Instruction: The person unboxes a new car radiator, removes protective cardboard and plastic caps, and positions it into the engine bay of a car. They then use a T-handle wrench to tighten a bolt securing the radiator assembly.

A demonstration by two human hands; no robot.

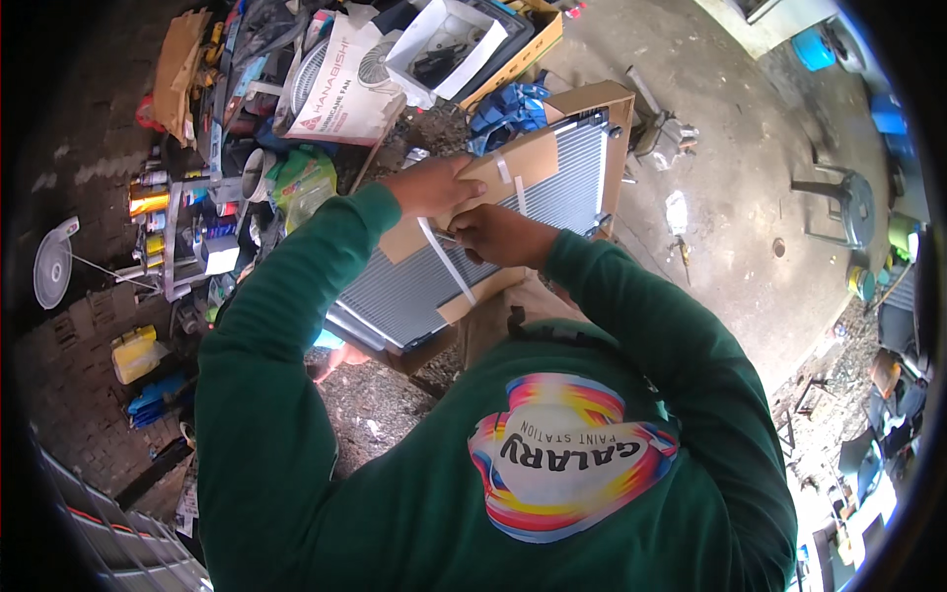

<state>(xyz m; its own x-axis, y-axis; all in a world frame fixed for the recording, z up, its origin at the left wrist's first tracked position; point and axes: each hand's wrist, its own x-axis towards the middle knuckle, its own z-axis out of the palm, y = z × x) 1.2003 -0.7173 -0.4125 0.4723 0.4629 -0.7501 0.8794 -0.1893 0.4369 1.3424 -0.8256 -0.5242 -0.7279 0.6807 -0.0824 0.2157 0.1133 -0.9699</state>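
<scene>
- The left hand (434, 187) lies flat, fingers spread, on a cardboard piece (513, 163) taped to a finned metal radiator (552, 212).
- The right hand (498, 237), just below the left, pinches a white tape strip (446, 261) (it runs down across the fins).
- A cardboard box (617, 128) sits under the radiator, beyond both hands.
- Blue rags (508, 109) lie above the left hand.

Green long-sleeved shirt, rainbow chest emblem
</scene>
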